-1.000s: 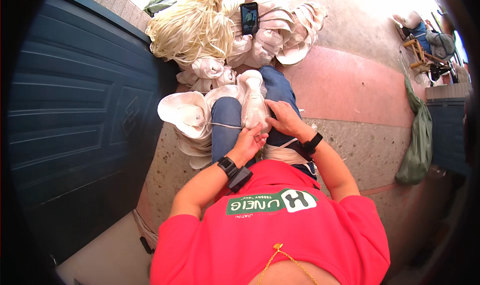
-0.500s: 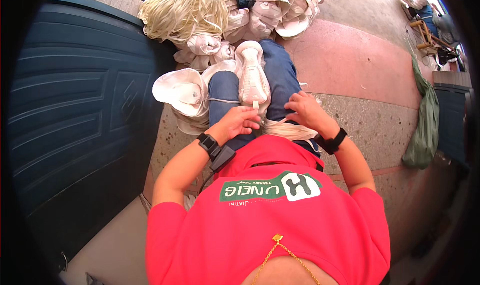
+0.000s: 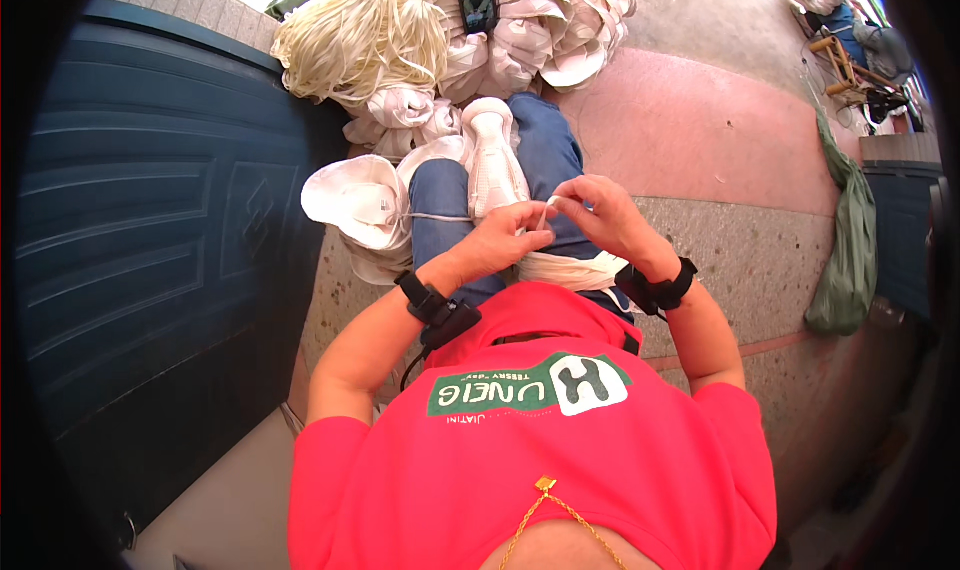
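Observation:
My left hand (image 3: 512,234) and my right hand (image 3: 600,215) meet above my lap, fingertips nearly touching. Both are closed in a pinch on a thin pale lace (image 3: 542,217), its white end showing at the right fingertips. Just beyond my left hand, a pale pinkish-white shoe upper (image 3: 496,165) lies lengthwise between my thighs, its near end partly covered by that hand. A bundle of cream laces (image 3: 570,269) rests across my lap under my right hand. Beside my left thigh is a stack of white shoe uppers (image 3: 352,202), with a grey cord crossing the thigh.
Ahead are a heap of cream laces (image 3: 365,35) and bundled white uppers (image 3: 590,30), with a phone (image 3: 475,0) among them. A dark blue panelled door (image 3: 150,210) stands close on my left. Green cloth (image 3: 845,240) hangs at the right.
My hands have come together from apart. The right moved left and the left moved right, and a lace now shows between them. The shoe upper shifted slightly in view.

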